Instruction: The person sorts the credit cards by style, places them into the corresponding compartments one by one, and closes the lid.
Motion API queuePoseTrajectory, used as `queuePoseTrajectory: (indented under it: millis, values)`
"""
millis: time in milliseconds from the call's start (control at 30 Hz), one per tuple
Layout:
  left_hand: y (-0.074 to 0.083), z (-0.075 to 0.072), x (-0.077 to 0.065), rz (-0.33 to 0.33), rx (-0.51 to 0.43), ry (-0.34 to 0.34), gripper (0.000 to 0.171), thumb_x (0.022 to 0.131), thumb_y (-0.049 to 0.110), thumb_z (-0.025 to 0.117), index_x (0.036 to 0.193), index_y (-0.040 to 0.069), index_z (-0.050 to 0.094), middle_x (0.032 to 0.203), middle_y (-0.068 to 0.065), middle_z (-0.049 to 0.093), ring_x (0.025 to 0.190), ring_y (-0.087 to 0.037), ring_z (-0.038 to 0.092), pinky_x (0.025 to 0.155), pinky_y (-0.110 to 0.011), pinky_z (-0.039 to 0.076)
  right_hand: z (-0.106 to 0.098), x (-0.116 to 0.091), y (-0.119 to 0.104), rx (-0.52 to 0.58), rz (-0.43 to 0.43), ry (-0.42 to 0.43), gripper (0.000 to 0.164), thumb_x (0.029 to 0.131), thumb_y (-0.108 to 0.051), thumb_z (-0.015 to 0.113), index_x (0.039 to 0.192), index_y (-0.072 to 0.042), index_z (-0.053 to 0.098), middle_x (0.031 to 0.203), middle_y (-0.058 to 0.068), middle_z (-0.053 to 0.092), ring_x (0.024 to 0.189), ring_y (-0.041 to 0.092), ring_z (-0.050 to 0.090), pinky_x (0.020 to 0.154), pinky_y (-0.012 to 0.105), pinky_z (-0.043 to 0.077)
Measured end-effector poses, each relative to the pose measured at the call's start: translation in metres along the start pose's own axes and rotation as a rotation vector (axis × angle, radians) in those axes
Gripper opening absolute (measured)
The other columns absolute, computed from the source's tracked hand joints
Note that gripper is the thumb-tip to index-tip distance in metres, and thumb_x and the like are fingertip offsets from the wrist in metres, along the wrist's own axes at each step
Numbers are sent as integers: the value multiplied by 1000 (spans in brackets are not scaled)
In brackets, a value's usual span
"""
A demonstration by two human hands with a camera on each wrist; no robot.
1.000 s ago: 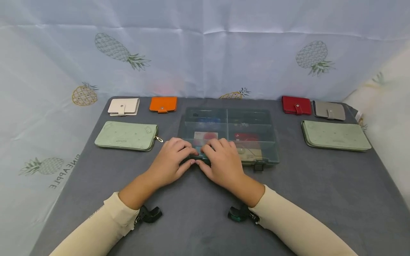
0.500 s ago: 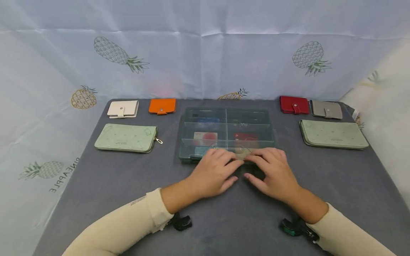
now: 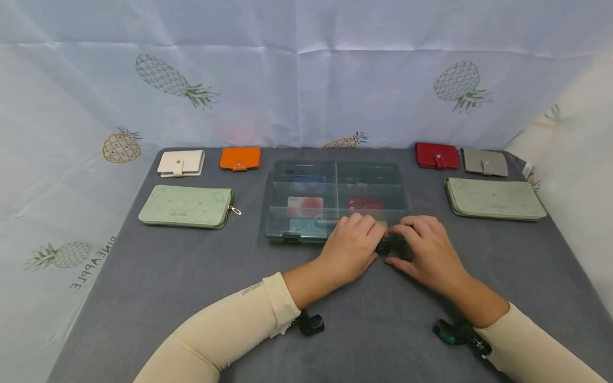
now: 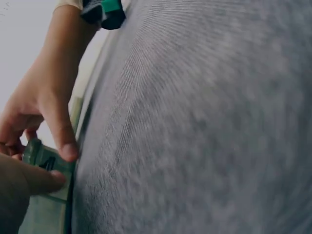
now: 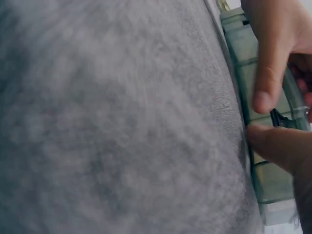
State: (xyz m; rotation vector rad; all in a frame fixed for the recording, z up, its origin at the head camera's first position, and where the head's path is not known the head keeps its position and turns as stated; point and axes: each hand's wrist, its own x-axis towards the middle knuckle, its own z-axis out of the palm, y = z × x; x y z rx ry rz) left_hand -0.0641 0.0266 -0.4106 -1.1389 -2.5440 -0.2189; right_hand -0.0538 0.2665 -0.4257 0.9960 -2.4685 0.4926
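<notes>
A translucent green divided plastic box (image 3: 371,174) lies at the table's middle, lid down. Cards show through it: a white card with a red circle (image 3: 305,206), a red card (image 3: 365,204) and blue ones. My left hand (image 3: 351,250) and right hand (image 3: 431,258) are side by side at the front right of the box. Fingers of both bend over the front edge, thumbs against the front wall. Between the two thumbs is a black latch (image 5: 280,119), in the right wrist view. The left latch (image 3: 291,238) is uncovered.
Behind left lie a cream wallet (image 3: 181,163), an orange wallet (image 3: 240,158) and a green long wallet (image 3: 185,206) with a zip pull. Behind right are a red wallet (image 3: 437,156), a grey wallet (image 3: 485,162) and another green long wallet (image 3: 495,199). A pineapple-print curtain (image 3: 268,90) hangs behind.
Both hands have moved right along the box's front edge, from the left latch to the right one. The left latch and the light blue card near it are now uncovered.
</notes>
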Motion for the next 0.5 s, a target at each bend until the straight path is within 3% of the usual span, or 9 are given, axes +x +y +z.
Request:
queuePoseTrajectory:
  millis: [67,200,233,367,433,500]
  values:
    - [1,1,1,-3,-10,11,43,92,42,85,124,19,67,114,3,64,95,-16,55,76,-30,43,-1,2,0,6,-7,16,53,90,-45,86,116,-2,72,113,20,65,101,43,58,91,62,43]
    - [-1,0,3,-10,-117,45,23,101,36,76,117,19,71,109,3,65,93,-15,56,77,-30,45,-7,7,0,95,39,46,54,107,-58,56,111,-8,76,110,11,70,100,35,61,92,56,43]
    - [-2,0,4,-12,-145,54,18,102,33,74,114,19,71,107,3,66,92,-15,56,77,-30,45,-8,8,-1,123,48,60,53,108,-58,55,109,-9,77,109,10,71,100,34,61,92,54,43]
    - [-2,0,7,-17,-203,101,10,103,26,72,110,18,73,102,3,66,89,-15,57,76,-30,46,-9,11,-2,178,91,84,32,105,-43,69,105,-12,79,107,6,74,99,31,61,93,49,41]
    - [-1,2,7,-17,-204,125,9,102,24,74,108,17,73,100,2,65,87,-15,56,74,-30,45,-8,11,-4,181,111,92,18,98,-29,79,105,-13,79,106,6,74,99,31,61,93,48,41]
    - [0,3,8,-15,-209,142,9,101,23,74,107,17,73,99,2,65,85,-16,56,72,-30,44,-9,10,-6,173,133,88,18,88,-16,86,104,-12,79,106,6,74,98,30,60,91,47,41]
